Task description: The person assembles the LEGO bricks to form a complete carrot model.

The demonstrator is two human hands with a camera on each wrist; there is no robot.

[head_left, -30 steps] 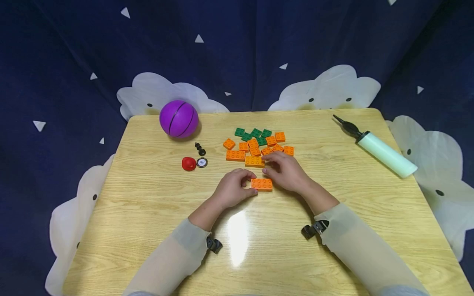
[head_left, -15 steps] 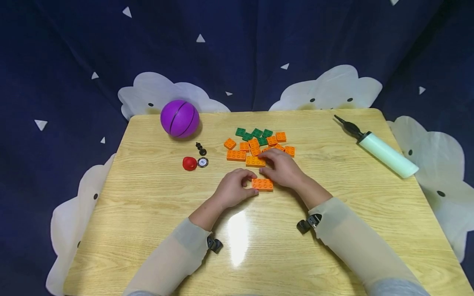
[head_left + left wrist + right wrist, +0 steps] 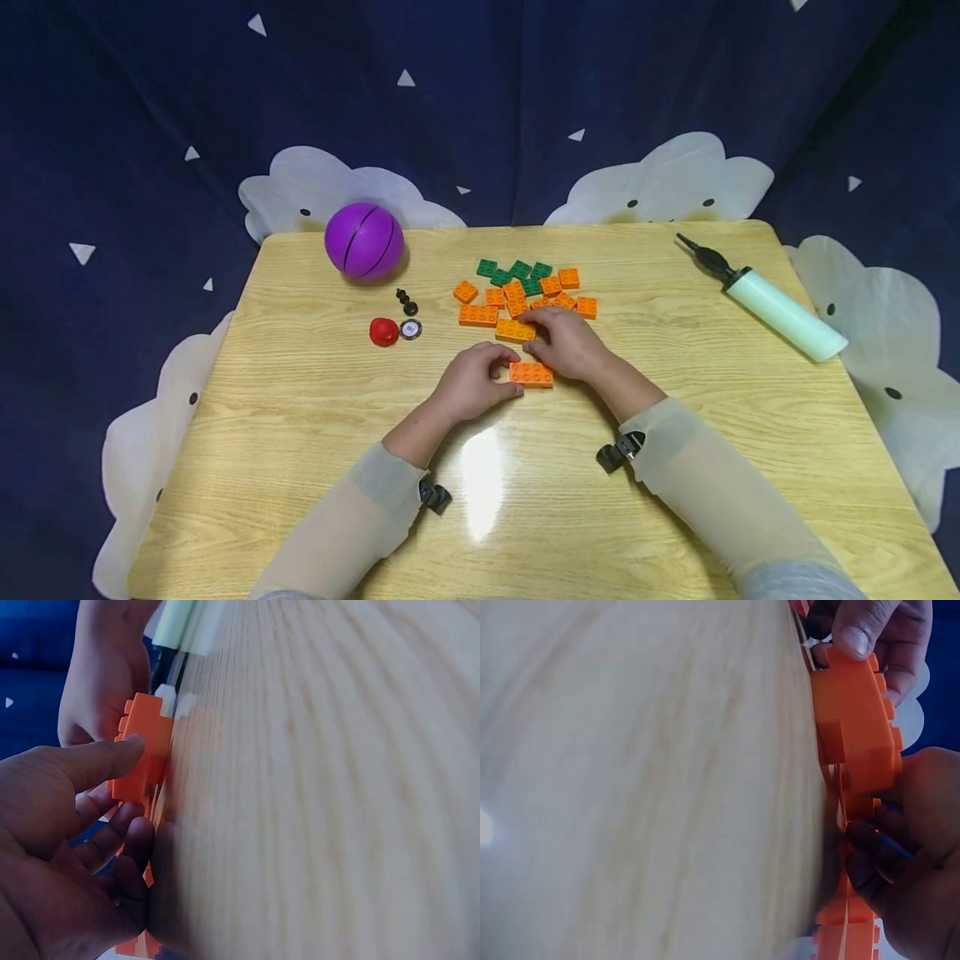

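Note:
In the head view my left hand (image 3: pixel 468 383) pinches the left end of a long orange toy brick (image 3: pixel 531 375) between thumb and fingers. Another orange piece shows under this brick in the left wrist view, where my left hand (image 3: pixel 52 832) has its thumb on the brick's side (image 3: pixel 137 769). Just behind it, my right hand (image 3: pixel 567 343) grips the right end of a second long, yellower orange brick (image 3: pixel 514 331), slightly turned on the table. In the right wrist view the fingers of my right hand (image 3: pixel 926 847) curl beyond the front brick (image 3: pixel 862 720), which partly hides the second one.
Several loose orange bricks (image 3: pixel 477 315) and green bricks (image 3: pixel 520 269) lie behind the hands. To the left are a purple ball (image 3: pixel 364 241), a black chess-like piece (image 3: pixel 407 302), a red hat-shaped piece (image 3: pixel 384 332) and a round chip (image 3: pixel 410 330). A hand pump (image 3: pixel 783 312) lies at the right.
My right hand has shifted a little left and taken hold of the second long brick, which has turned slightly and come a bit nearer. The left hand stays still on its brick.

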